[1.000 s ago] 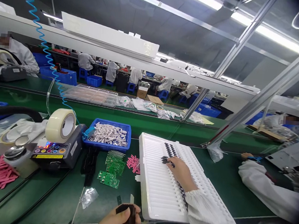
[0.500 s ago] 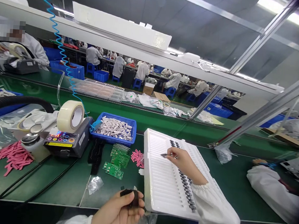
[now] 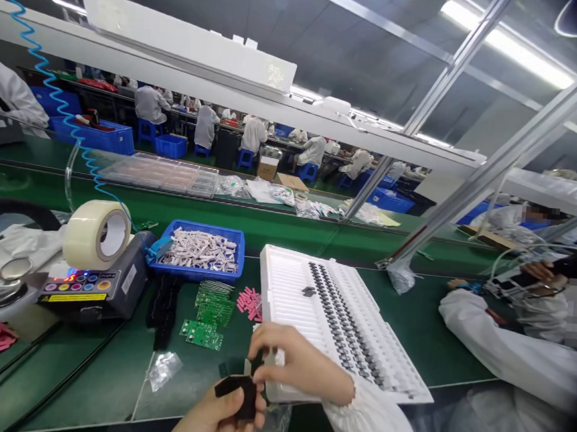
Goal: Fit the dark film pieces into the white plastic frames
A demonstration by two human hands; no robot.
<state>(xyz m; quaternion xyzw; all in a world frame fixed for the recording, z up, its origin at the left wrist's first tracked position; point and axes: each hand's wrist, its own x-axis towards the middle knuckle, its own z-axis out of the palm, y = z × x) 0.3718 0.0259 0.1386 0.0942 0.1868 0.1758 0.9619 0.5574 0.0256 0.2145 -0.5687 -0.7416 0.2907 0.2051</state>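
Note:
My left hand [image 3: 217, 415] holds a flat, black, strip-like piece [image 3: 246, 400] between thumb and fingers, low in the view at the table's front edge. My right hand [image 3: 301, 367] has come to it, thumb and forefinger pinched at the piece's upper corner. What exactly lies between those fingertips is partly hidden. Behind my right hand lies a white ridged tray [image 3: 288, 276], tilted in view, with rows of small dark parts [image 3: 343, 313] in its slots. One small dark grey piece [image 3: 308, 291] lies on the tray left of these rows.
Green circuit boards [image 3: 204, 334], pink strips [image 3: 250, 303] and a blue bin [image 3: 239, 255] of white parts are left of the tray. Farther left stands a tape roll [image 3: 75, 232] on a machine [image 3: 128, 283]. A co-worker's sleeve [image 3: 479, 331] rests on the right.
My right hand has left the tray and moved down and left to the black piece in my left hand. The dark grey piece it held now lies on the tray. The view has turned right.

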